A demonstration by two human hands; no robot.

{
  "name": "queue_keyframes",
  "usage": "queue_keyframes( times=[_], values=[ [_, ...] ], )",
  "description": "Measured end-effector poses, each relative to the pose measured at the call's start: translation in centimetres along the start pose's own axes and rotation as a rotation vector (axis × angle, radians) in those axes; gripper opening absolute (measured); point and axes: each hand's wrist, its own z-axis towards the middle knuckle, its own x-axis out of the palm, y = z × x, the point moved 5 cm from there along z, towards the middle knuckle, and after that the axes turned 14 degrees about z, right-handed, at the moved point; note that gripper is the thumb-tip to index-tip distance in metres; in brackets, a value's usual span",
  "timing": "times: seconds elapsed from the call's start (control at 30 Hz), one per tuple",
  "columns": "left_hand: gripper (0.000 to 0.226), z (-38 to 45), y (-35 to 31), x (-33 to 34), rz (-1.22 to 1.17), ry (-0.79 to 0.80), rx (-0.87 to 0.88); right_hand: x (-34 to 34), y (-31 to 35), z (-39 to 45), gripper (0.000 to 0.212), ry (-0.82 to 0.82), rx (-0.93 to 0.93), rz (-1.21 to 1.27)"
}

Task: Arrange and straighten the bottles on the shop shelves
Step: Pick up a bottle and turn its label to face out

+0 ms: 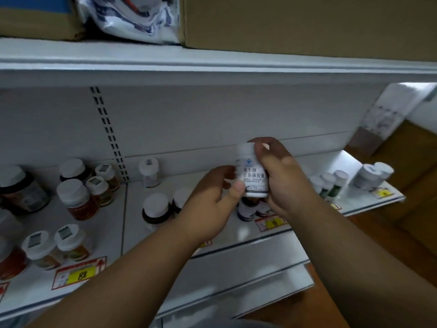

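Note:
A white bottle [251, 172] with a white cap and dark printed label is held upright above the shelf [212, 183]. My right hand [281, 178] grips it from the right, fingers curled over the cap. My left hand [212, 204] holds its lower left side, thumb pressed near the base. Under the held bottle stand two small blue-labelled bottles [250, 208]. Dark bottles with white caps [156, 209] stand just left of my left hand. A lone white bottle [149, 172] stands at the back.
Amber and red bottles [78, 200] crowd the left shelf bay. More white bottles [331, 184] stand at the right end. Price tags [78, 273] line the front edge. Cardboard boxes [307, 22] sit on the shelf above. Lower shelves [248, 268] jut out below.

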Motion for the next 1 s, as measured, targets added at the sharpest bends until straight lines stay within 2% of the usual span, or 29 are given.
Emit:
queue_keyframes(
  times=[0.1,0.23,0.43,0.67,0.87,1.0],
  values=[
    [0.061,1.0,-2.6,2.4,-0.059,0.022,0.074,-2.4,2.4,-1.6,0.014,0.019,-0.07,-0.087],
    [0.058,2.3,-6.4,8.0,-0.111,0.099,0.112,-8.3,6.1,-4.2,0.023,-0.066,-0.129,-0.243],
    [0.059,3.9,-14.5,21.5,-0.144,0.275,0.168,-21.9,12.6,-9.6,0.015,-0.219,-0.212,-0.353],
    [0.058,6.4,-23.8,36.0,-0.144,0.338,0.19,-37.5,19.0,-12.4,0.013,-0.232,-0.189,-0.489],
    [0.059,10.8,-23.6,40.5,-0.008,0.329,0.156,-44.3,20.3,-8.3,0.015,-0.181,-0.136,-0.477],
    [0.066,15.4,-21.9,42.4,0.202,0.322,0.143,-47.8,20.8,-4.4,0.019,-0.166,-0.107,-0.503]
  ],
)
